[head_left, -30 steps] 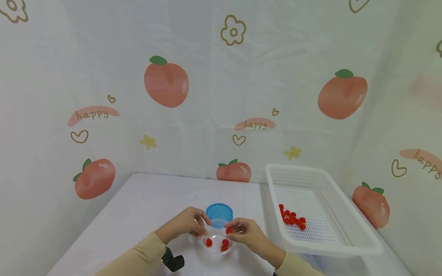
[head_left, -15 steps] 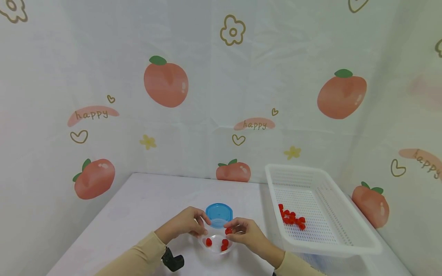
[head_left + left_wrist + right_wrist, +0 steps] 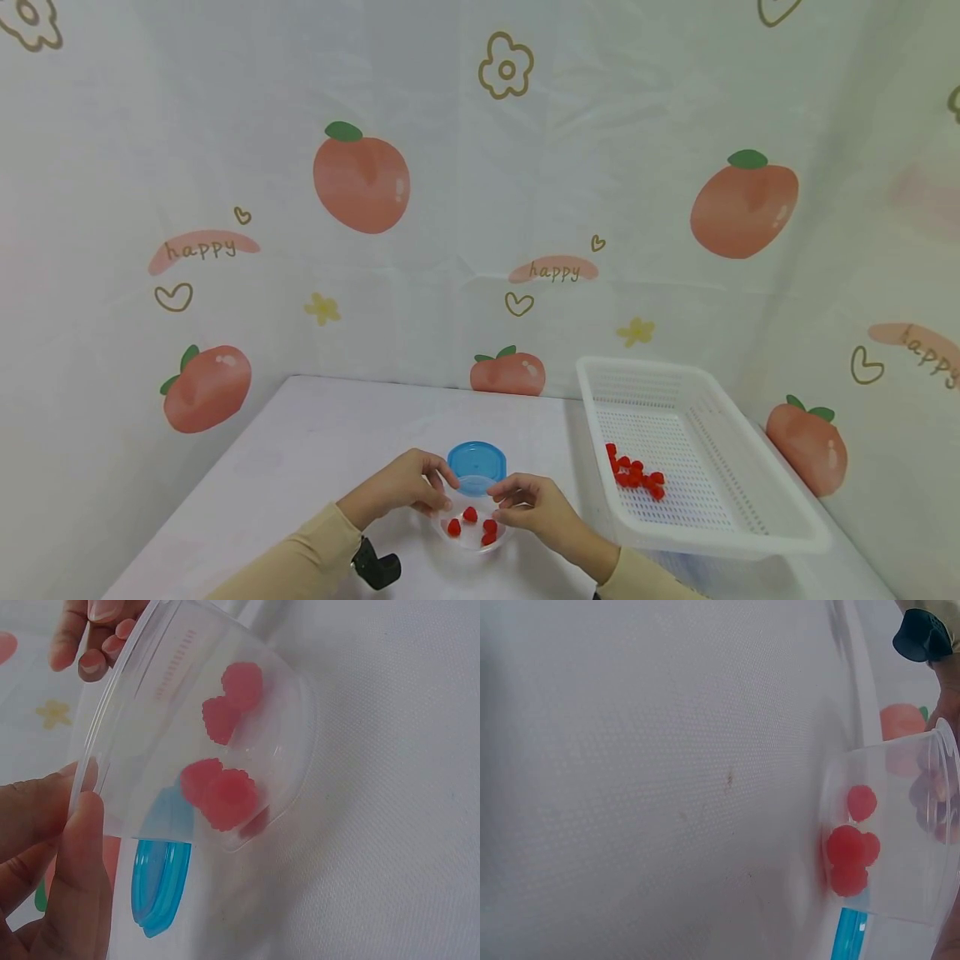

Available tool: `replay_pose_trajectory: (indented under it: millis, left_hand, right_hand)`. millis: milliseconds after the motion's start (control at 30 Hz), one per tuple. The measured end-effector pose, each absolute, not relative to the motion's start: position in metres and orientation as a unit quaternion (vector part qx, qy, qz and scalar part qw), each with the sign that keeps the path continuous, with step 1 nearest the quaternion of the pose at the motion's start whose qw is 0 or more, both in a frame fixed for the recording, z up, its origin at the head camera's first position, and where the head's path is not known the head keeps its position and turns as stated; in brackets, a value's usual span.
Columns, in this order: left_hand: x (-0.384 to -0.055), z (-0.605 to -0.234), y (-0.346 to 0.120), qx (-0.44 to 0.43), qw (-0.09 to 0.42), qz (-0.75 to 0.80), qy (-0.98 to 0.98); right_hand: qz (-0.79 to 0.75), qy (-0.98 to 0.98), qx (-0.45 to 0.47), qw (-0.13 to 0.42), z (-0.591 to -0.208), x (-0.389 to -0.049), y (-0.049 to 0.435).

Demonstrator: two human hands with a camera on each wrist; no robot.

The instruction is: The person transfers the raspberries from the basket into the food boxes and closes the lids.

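A clear plastic tub (image 3: 154,727) stands on the white table, with several red raspberries (image 3: 229,799) on its bottom. My left hand (image 3: 408,485) pinches the tub's rim between thumb and finger on the left side. Over the right side of the rim, my right hand (image 3: 542,507) has its fingers loosely bent and holds nothing. A blue lid (image 3: 477,461) lies just behind the tub; part of it shows through the clear wall. Through the tub's side, the right wrist view shows the raspberries gathered near the base.
To the right stands a white perforated basket (image 3: 750,546) with more raspberries (image 3: 633,479) heaped at its left side. A white cloth backdrop (image 3: 420,317) printed with fruit hangs behind the table. A black wrist-worn device (image 3: 377,570) sits below my left sleeve.
The raspberry pinched in my right hand has been let go and now lies in the tub with the others. My left hand has stayed at the rim.
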State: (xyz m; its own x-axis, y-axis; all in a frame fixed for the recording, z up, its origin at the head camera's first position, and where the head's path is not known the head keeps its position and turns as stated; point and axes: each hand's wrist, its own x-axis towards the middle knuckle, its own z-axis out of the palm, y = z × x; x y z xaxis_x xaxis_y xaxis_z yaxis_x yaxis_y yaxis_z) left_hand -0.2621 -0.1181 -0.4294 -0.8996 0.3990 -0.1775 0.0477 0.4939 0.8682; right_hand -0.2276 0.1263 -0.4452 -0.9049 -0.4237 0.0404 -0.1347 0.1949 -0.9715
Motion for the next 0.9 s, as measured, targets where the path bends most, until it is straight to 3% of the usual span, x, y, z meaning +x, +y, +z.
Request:
replay_pose_trajectory:
  millis: [567,900]
  left_hand:
    - [-0.261,-0.43,-0.117,0.122,0.175,0.474,0.854]
    - [-0.26,-0.426,-0.118,0.135,0.182,0.489,0.842]
  right_hand:
    - [-0.618,0.751,-0.194,0.13,-0.437,-0.225,0.127]
    - [-0.626,0.74,-0.225,0.102,-0.41,-0.226,0.137]
